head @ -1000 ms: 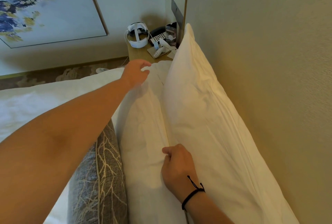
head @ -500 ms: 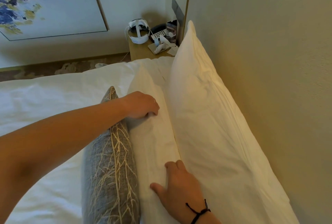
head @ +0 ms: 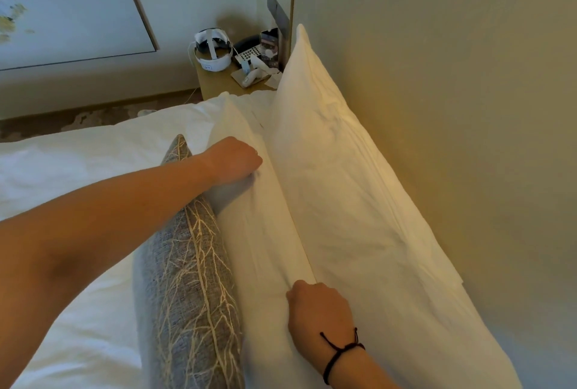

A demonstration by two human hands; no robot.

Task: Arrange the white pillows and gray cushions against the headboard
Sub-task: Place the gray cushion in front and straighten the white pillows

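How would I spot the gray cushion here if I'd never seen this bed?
Start at the tall beige headboard on the right; two white pillows lean in a row in front of it. The gray cushion stands on edge outside the front white pillow. Unlike its plain white neighbours, it is woven gray with pale branching lines.

Against the headboard [head: 452,107] on your right leans the back pillow [head: 349,201]. Left of it stands the front pillow [head: 259,232], then the cushion [head: 190,279], all on the bed [head: 78,163]. At the far end, the nightstand [head: 215,82] holds a headset [head: 212,49] and probably a telephone [head: 249,49].
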